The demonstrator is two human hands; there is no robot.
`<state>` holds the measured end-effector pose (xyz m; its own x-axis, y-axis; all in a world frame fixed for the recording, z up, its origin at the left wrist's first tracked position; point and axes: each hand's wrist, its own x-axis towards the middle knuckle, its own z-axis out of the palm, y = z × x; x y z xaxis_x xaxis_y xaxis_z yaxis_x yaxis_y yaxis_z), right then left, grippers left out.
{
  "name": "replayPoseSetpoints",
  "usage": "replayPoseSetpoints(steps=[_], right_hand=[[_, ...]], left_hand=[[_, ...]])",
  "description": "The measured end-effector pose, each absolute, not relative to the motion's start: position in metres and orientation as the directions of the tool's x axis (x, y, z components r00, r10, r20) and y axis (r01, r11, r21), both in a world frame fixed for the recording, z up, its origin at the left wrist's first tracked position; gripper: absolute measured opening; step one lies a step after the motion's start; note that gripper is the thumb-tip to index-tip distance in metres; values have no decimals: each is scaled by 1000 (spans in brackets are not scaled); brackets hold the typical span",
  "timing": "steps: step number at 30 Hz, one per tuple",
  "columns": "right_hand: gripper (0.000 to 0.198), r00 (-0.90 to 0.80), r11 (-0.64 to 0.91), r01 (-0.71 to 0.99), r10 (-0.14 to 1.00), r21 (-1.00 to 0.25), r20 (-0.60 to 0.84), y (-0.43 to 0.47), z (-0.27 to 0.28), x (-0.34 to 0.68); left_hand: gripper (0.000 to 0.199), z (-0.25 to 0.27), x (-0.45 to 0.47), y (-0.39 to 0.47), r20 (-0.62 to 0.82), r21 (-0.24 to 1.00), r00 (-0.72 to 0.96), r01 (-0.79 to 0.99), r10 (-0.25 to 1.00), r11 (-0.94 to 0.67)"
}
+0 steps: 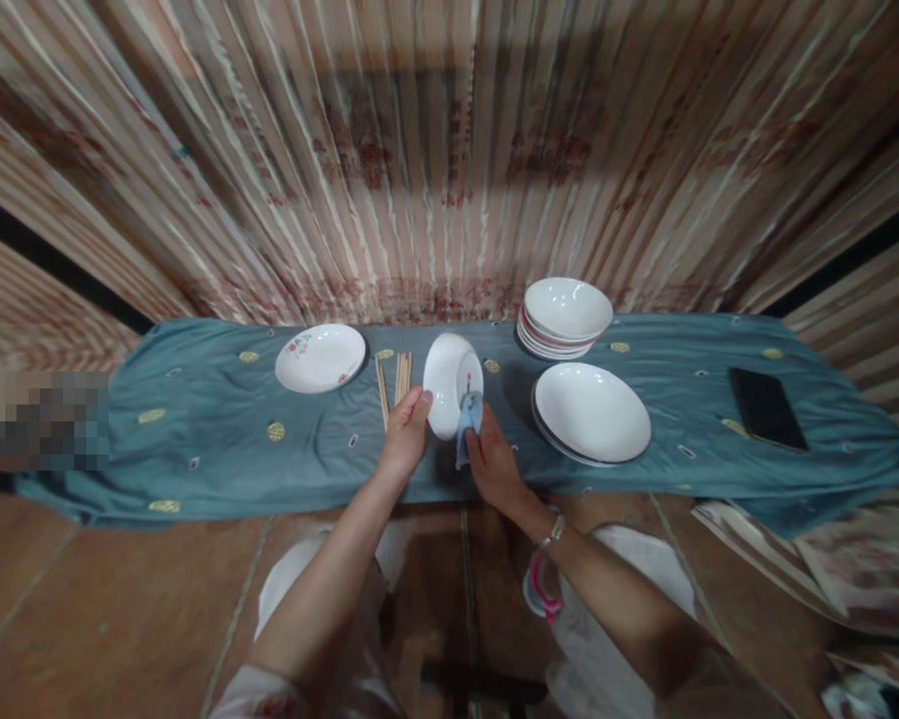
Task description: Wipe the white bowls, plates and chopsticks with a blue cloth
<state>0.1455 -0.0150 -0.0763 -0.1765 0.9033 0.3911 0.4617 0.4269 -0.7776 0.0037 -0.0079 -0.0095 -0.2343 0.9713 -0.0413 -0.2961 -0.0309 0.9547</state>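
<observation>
A white bowl [444, 384] with a small red mark is tilted up on its side above the cloth, over the table's middle. My left hand [407, 429] grips its left rim, thumb on the near side. In my right hand [490, 459] is a blue cloth [469, 424], pressed against the bowl's right edge. The fingers behind the bowl and cloth are hidden. Just left of the bowl lie several wooden chopsticks [403, 374], partly behind my left hand.
A flowered plate [322, 359] lies at the left. To the right stand stacked bowls [567, 310] and, nearer, stacked wide white dishes [593, 411]. A black phone or tablet [766, 407] lies farther right. A green tablecloth [225, 449] covers the table; a curtain [420, 150] hangs behind.
</observation>
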Motion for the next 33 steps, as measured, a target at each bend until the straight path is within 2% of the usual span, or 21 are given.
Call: replayPoseSetpoints(steps=[7,11,18,20,24,27,33], right_hand=[[62,-327,624,449,781,-639,532,-28,-62,138],[66,-408,694,454,720,-559,562,-23,-40,137],[57,-358,714,527,678,-461,642,-2,-16,137],[54,-350,720,530,666,-447,658,3,-10,137],[48,-334,721,522,664,-455,669,13,0,136],[45,-291,711,504,675,-491,678,24,4,135],[38,-167,646,400,748,-650,642,49,10,135]], left_hand=[[35,-5,6,-7,-11,964,-216,-264,976,-47],[28,0,9,-8,28,980,-205,-186,978,-67],[9,-1,10,-9,94,982,-177,-146,980,-121],[10,-2,10,-10,125,984,-168,-104,978,-143],[9,1,10,-13,136,988,-152,-47,979,-145],[15,4,11,-15,125,992,-134,3,983,-126],[27,2,8,-19,118,980,-82,172,990,-103]])
